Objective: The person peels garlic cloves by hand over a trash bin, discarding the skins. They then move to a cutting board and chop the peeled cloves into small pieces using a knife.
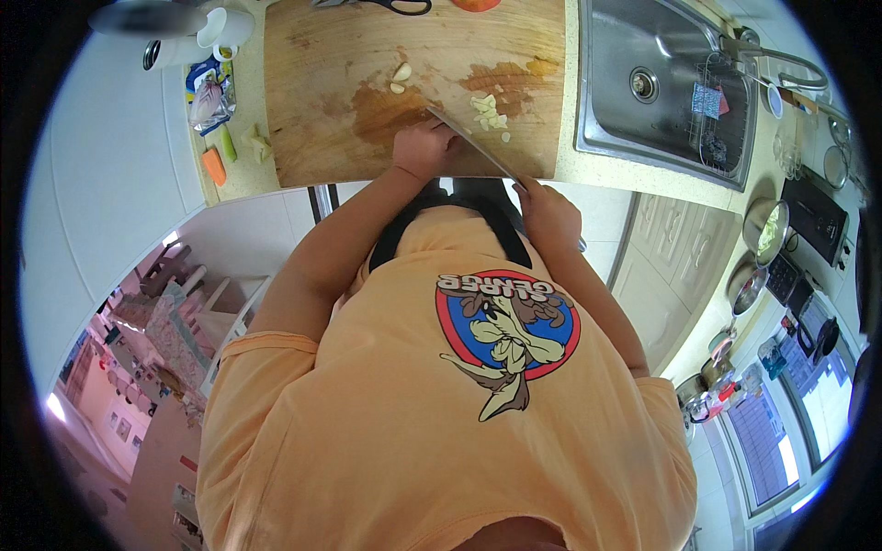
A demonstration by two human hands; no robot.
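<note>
A wooden cutting board (324,89) lies before me with wet patches on it. In my right hand (550,213), at the board's near edge, is the handle of a kitchen knife (475,143). Its blade points away to the left, across the board. My left hand (422,148) rests on the board with fingers curled beside the blade's far end; whatever may be under them is hidden. Just beyond this hand are two peeled garlic cloves (402,71). Right of the blade sits a small pile of pale garlic slices (488,113), with a few loose pieces nearby.
Scissors (408,5) and a red-orange round item (475,3) lie at the board's far edge. A steel sink (620,131) stands right. Left are a carrot piece (214,167), a green vegetable piece (228,143), white mugs (231,29) and a purple-white bulb (205,102).
</note>
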